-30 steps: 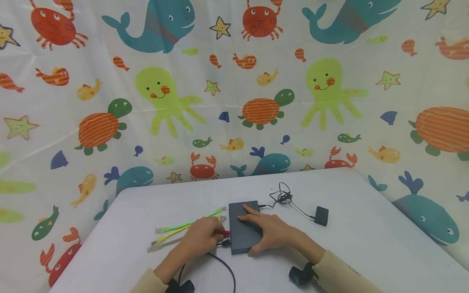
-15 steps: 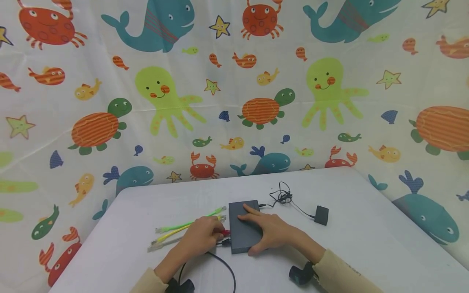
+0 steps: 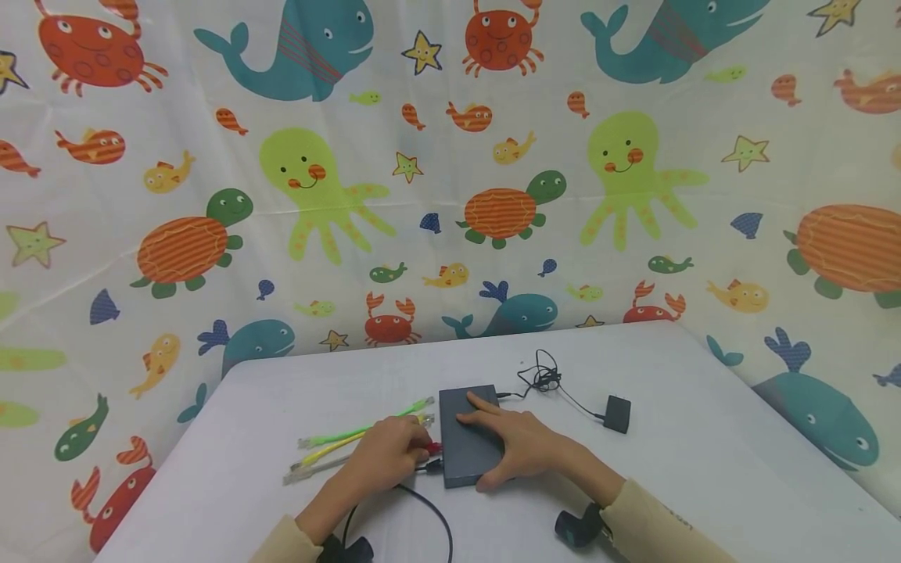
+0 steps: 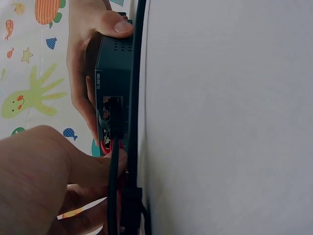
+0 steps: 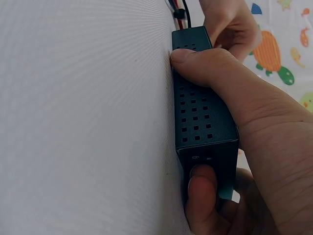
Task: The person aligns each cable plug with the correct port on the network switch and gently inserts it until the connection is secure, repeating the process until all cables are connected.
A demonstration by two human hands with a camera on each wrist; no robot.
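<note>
A dark box (image 3: 464, 453) lies flat on the white worktop (image 3: 633, 363), a little left of its middle, with its long sides running roughly toward the back edge. The right hand (image 3: 521, 446) is spread over the box from the right: two fingers lie on the top face, the thumb presses the vented side near the worktop's front, and in the right wrist view another finger is bent against the box's right end face, so the hand grips it. The left hand (image 3: 385, 453) is at the opposite side, fingers curled in, thumb and fingertips pinching a red cable (image 3: 432, 449) right at the box's row of ports; how deep its plug sits cannot be told. Just beside it, closer to the front, a black plug (image 3: 433, 466) sits in a port. Toward the worktop's left edge lie a green cable (image 3: 334, 439), a yellow cable (image 3: 327, 452) and a grey cable (image 3: 320, 467), side by side and slanting; the left hand partly covers the yellow and grey ones. From the box's back right corner a thin cord (image 3: 546, 380) runs into a tangle near the back edge, then on to a black adapter (image 3: 617, 414) lying toward the right edge. A patterned cloth (image 3: 415, 180) hangs behind the worktop.
</note>
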